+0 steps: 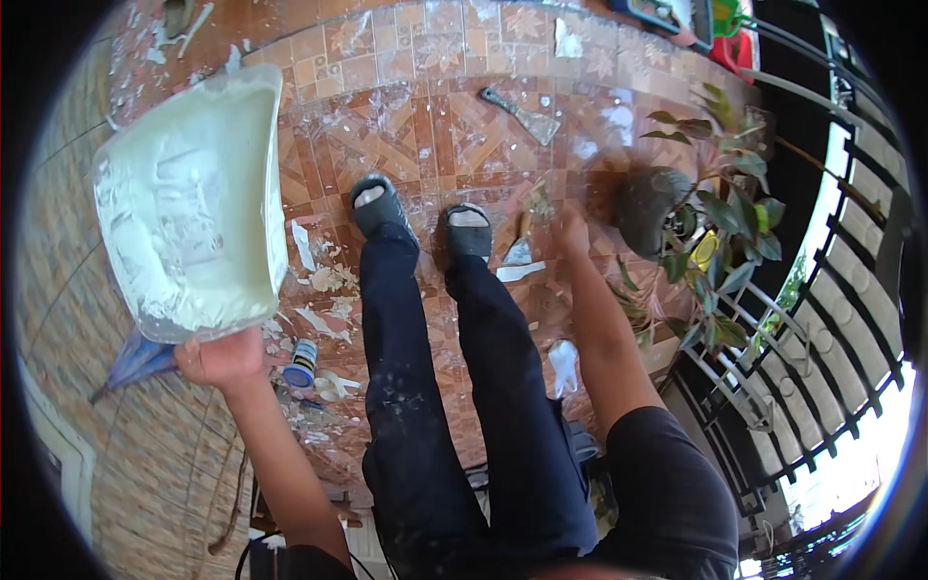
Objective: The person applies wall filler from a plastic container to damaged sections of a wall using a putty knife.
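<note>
The left hand (224,358) grasps the white tub (275,193) by its near edge, presumably to support it; whether the blurred right hand (574,232) grasps anything cannot be told.

Right grip (572,234): blurred; I cannot resolve its fingers.
Left grip (227,358): fingers partly hidden behind the pale tub (193,217).
Blue tray (703,23): cut by upper edge.

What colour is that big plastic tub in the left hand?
The wide, open plastic tub is pale greenish white, smeared white inside; the head view shows it.
</note>
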`<state>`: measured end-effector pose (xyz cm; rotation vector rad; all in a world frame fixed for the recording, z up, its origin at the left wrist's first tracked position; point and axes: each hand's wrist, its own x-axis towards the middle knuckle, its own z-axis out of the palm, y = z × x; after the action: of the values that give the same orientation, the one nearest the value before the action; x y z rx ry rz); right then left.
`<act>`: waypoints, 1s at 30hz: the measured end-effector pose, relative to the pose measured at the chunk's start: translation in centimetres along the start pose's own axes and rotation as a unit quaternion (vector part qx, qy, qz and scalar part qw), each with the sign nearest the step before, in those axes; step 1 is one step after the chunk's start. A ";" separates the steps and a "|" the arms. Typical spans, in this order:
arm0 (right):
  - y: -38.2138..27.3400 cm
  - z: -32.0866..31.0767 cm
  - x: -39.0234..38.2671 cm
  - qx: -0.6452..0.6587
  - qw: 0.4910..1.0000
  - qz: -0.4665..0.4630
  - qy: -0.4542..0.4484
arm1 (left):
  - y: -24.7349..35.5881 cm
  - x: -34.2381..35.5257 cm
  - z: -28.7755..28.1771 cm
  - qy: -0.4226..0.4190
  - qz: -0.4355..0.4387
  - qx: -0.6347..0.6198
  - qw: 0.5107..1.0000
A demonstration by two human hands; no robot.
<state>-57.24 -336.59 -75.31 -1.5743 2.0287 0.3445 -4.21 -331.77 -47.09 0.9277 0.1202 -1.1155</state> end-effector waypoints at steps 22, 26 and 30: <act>-20.2 -14.8 -0.5 0.795 0.564 0.132 -0.181 | 6.3 11.6 9.8 -0.018 -0.184 0.111 0.976; -23.8 -30.9 -9.5 0.757 0.609 0.045 -0.232 | 9.0 5.6 17.7 0.001 -0.183 0.077 0.980; -27.3 -44.3 -17.8 0.696 0.660 -0.134 -0.250 | 14.6 -3.3 25.9 -0.043 -0.119 0.048 0.991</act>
<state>-39.82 -352.51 -25.61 -0.5717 0.9467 -0.7106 -3.06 -345.53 -20.55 0.9662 0.1102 -1.3906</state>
